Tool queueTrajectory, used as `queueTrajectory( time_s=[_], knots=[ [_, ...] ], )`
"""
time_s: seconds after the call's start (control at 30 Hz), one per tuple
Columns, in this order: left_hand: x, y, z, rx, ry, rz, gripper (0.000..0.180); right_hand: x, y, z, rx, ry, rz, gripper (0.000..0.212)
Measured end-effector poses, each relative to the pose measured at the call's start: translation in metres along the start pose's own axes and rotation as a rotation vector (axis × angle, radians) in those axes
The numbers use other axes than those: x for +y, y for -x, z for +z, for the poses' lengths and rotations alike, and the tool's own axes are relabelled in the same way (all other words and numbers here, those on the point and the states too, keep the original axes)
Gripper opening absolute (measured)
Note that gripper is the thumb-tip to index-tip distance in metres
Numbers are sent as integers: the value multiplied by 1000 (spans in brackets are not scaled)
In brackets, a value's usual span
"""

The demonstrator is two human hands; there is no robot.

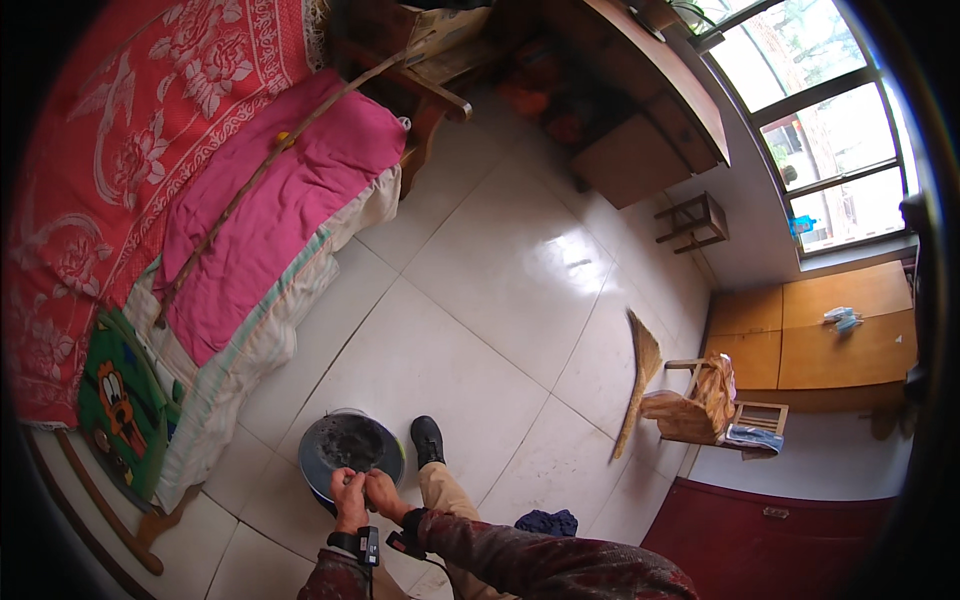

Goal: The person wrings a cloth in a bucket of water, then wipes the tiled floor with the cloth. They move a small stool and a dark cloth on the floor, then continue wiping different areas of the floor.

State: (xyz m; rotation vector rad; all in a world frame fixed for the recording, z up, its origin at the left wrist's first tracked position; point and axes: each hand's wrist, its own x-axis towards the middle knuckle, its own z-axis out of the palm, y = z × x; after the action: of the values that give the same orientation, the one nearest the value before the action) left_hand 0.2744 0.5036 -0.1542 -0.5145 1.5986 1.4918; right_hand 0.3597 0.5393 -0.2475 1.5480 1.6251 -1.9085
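Note:
A dark round bucket point(316, 442) stands on the tiled floor, with murky grey-black contents inside. Over its near rim my two hands meet. My left hand point(348, 498) is closed, fingers bunched together. Pressed up beside it, my right hand point(384, 494) is also closed. Whatever they pinch between them is too small and covered to make out. Both wrists carry dark bands with small black devices.
My black shoe point(427, 440) is right of the bucket. A bed with a pink cloth point(290, 200) and a long stick point(235, 190) lies to the left. A broom point(640, 375), a wooden chair point(690, 415) and a small stool point(695, 222) stand right.

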Motion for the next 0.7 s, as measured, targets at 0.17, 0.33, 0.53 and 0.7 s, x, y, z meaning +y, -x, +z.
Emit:
queueTrajectory(
  time_s=[0.17, 0.33, 0.53, 0.7],
  knots=[
    [0, -10, -9, -64, -219, 81, 13, -5, -9, -11, -67, 716, -490, 20],
    [51, 12, -15, -437, -723, 288, 43, -44, 15, -37, -135, 853, -640, 23],
    [103, 66, 4, -700, -1284, 535, 77, -91, 61, -72, -329, -619, 302, 45],
    [103, 91, 12, -409, -1183, 282, 47, -115, 98, -111, -337, 241, -738, 79]
  ],
)
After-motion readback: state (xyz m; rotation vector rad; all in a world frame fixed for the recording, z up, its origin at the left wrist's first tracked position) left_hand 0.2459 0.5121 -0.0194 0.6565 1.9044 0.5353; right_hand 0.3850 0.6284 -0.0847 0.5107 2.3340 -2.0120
